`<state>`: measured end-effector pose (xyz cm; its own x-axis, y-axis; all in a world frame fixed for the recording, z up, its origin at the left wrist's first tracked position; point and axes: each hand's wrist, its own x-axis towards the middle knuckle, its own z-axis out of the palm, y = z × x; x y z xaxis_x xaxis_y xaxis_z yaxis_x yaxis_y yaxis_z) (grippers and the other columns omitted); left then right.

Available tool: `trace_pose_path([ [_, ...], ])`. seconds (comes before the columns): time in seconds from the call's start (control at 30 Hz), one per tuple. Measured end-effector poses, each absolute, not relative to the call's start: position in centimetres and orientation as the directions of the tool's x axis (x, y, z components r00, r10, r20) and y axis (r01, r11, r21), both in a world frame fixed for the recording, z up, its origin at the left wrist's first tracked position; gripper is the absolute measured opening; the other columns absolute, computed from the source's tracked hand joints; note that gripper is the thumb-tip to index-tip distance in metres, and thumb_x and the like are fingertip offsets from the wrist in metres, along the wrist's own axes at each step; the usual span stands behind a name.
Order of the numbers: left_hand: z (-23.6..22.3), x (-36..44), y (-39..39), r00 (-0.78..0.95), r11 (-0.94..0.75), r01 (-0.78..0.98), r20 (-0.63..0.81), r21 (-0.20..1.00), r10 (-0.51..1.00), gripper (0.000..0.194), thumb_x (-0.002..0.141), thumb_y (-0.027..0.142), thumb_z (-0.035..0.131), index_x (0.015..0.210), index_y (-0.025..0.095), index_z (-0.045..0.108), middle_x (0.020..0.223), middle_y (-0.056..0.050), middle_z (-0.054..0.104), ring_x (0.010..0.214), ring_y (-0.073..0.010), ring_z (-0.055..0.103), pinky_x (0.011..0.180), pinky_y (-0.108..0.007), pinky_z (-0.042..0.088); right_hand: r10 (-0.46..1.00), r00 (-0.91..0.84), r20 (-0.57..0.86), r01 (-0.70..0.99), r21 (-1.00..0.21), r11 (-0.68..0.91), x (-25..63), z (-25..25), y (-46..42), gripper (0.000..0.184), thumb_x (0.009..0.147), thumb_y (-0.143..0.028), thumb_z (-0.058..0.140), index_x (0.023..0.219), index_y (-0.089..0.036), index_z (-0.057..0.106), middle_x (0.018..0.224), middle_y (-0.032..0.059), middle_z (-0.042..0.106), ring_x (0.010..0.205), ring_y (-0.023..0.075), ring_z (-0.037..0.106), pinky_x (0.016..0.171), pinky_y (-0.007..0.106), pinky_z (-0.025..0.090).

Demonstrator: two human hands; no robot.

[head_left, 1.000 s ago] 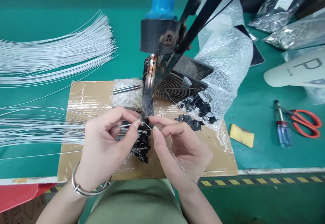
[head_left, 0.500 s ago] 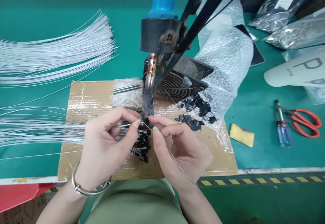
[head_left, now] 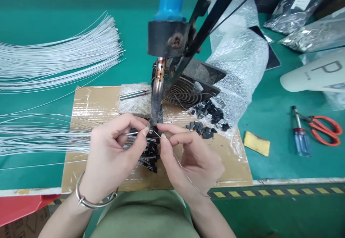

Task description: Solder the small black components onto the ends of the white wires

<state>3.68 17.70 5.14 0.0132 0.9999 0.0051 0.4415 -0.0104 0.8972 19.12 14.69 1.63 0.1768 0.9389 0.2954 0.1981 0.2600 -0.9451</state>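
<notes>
My left hand (head_left: 115, 155) pinches a thin white wire between thumb and forefinger, its end just below the tip of a soldering iron (head_left: 156, 97). The iron has a blue handle and hangs clamped in a black arm (head_left: 212, 18). Between the thumb and fingers of my right hand (head_left: 192, 160) is a strand of solder wire (head_left: 192, 183); its free end points at the iron's tip and the rest trails down to the wrist. Beneath my hands lie several wires with black ends (head_left: 152, 155). Fingertips partly hide the joint at the tip.
White wire bundles (head_left: 81, 54) lie at left. A cardboard sheet (head_left: 88, 101) carries a whitish block (head_left: 134, 105), a black fan (head_left: 188, 90) and small black pieces (head_left: 210, 114). Bubble wrap (head_left: 239, 62), a yellow sponge (head_left: 256, 143), a screwdriver (head_left: 302, 141) and red-handled scissors (head_left: 326, 132) are at right.
My right hand has shifted slightly left with the solder wire. The soldering iron appears a few pixels further left. My left hand has barely moved.
</notes>
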Motion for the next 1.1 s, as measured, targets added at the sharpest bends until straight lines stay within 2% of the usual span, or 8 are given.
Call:
trace_pose_path([
  [0.2, 5.03, 3.76, 17.56, 0.008, -0.002, 0.433, -0.002, 0.901, 1.000, 0.009, 0.089, 0.018, 0.072, 0.082, 0.024, 0.073, 0.089, -0.001, 0.078, 0.069, -0.0123, 0.065, 0.047, -0.025, 0.030, 0.937, 0.173, 0.303, 0.212, -0.941, 0.265, 19.04, 1.61, 14.65, 0.019, 0.092, -0.006, 0.070, 0.090, -0.024, 0.064, 0.113, 0.0043, 0.082, 0.101, 0.0184, 0.080, 0.087, 0.032, 0.065],
  [0.63, 5.22, 3.67, 17.50, 0.016, -0.010, 0.425, 0.003, 0.905, 1.000, 0.010, 0.089, 0.017, 0.072, 0.082, 0.024, 0.073, 0.090, 0.000, 0.079, 0.072, -0.0120, 0.067, 0.048, -0.023, 0.034, 0.938, 0.171, 0.302, 0.219, -0.940, 0.263, 19.06, 1.54, 14.56, 0.018, 0.092, -0.007, 0.071, 0.092, -0.025, 0.066, 0.115, 0.0039, 0.082, 0.102, 0.0192, 0.080, 0.088, 0.033, 0.065],
  [0.83, 5.07, 3.70, 17.73, 0.021, -0.014, 0.421, 0.006, 0.907, 1.000, 0.010, 0.089, 0.016, 0.071, 0.081, 0.023, 0.072, 0.084, 0.003, 0.076, 0.064, -0.0087, 0.060, 0.048, -0.021, 0.034, 0.925, 0.172, 0.339, 0.224, -0.928, 0.298, 19.04, 1.34, 14.78, 0.018, 0.091, -0.004, 0.071, 0.091, -0.022, 0.066, 0.112, 0.0048, 0.082, 0.098, 0.0170, 0.080, 0.088, 0.029, 0.064],
  [1.1, 5.26, 3.59, 17.36, 0.018, -0.010, 0.417, 0.002, 0.909, 1.000, 0.009, 0.089, 0.017, 0.071, 0.082, 0.024, 0.073, 0.090, 0.001, 0.078, 0.072, -0.0110, 0.067, 0.050, -0.021, 0.036, 0.918, 0.178, 0.354, 0.239, -0.920, 0.309, 18.99, 1.39, 14.77, 0.019, 0.090, -0.004, 0.072, 0.092, -0.021, 0.066, 0.110, 0.0057, 0.082, 0.098, 0.0170, 0.080, 0.088, 0.029, 0.065],
])
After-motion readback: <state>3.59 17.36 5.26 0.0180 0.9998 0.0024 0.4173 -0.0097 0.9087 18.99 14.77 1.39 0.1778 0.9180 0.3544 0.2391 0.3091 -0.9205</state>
